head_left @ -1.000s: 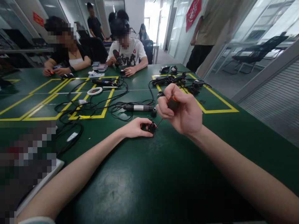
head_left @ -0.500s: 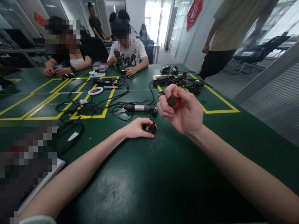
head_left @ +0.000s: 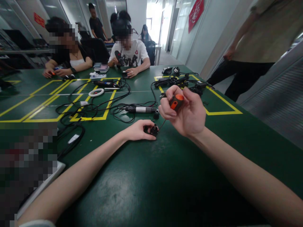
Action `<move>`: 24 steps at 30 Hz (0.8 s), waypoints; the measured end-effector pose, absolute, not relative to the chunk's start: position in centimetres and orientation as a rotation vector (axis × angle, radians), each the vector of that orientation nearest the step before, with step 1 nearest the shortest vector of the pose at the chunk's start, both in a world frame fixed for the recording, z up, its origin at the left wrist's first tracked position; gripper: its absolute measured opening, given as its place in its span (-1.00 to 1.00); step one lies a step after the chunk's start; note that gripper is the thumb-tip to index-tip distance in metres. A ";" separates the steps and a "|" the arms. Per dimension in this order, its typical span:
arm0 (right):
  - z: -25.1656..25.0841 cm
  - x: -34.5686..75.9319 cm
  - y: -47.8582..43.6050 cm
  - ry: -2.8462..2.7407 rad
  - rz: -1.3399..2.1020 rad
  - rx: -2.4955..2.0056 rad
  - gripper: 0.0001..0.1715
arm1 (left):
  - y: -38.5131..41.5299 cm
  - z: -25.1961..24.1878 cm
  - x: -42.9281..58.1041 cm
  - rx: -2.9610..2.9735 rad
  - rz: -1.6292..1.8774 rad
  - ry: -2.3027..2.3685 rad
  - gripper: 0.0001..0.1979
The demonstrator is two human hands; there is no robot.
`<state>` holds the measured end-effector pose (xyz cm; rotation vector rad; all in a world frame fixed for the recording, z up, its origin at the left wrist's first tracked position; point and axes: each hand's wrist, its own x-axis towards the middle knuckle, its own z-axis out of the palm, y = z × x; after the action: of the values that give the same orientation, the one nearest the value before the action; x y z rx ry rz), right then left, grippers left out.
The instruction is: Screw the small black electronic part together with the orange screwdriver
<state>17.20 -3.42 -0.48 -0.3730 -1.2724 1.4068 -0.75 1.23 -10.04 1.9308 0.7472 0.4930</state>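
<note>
My left hand [head_left: 136,130] rests on the green table [head_left: 146,183], its fingers pinched round a small black part [head_left: 153,129] with a short round post on top. My right hand [head_left: 186,113] hovers just right of and above it, closed on a screwdriver with an orange and black handle [head_left: 175,101]. The thin shaft [head_left: 162,124] slants down-left, its tip at the black part. A small black cap [head_left: 156,114] lies just behind.
A silver and black electric tool [head_left: 139,109] lies behind my hands among tangled black cables [head_left: 94,108]. A white ring [head_left: 96,92] sits on yellow tape lines. More black gear [head_left: 182,82] lies far right. Two people sit opposite; another walks past at right.
My right hand has turned the screwdriver handle, showing more orange. My left hand and the black part stay put. The standing person has walked nearer along the right side.
</note>
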 end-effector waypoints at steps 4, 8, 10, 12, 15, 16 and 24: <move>-0.3 17.0 -3.5 -1.280 1.380 -0.386 -0.57 | 1.2 -10.0 -0.7 1.934 0.488 0.740 -0.59; 0.0 16.8 -3.4 -1.275 1.394 -0.484 -0.41 | 1.2 -10.0 -0.8 1.929 0.493 0.742 -0.59; 0.0 16.8 -3.4 -1.274 1.403 -0.488 -0.38 | 1.2 -10.0 -0.8 1.934 0.493 0.741 -0.59; -0.1 16.9 -3.4 -1.274 1.415 -0.448 -0.38 | 1.1 -10.0 -0.8 1.939 0.495 0.740 -0.59; -0.4 17.1 -3.4 -1.262 1.406 -0.409 -0.47 | 1.1 -10.0 -0.7 1.938 0.495 0.744 -0.60; -0.4 17.1 -3.5 -1.260 1.394 -0.409 -0.51 | 1.1 -9.9 -0.7 1.936 0.493 0.746 -0.61; 0.1 16.8 -3.5 -1.302 1.397 -0.475 -0.35 | 1.1 -9.9 -0.7 1.932 0.487 0.751 -0.59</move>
<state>16.81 -3.49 0.11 -0.4746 -1.3015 1.3972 -0.66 1.10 -9.91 1.9317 0.7510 0.4873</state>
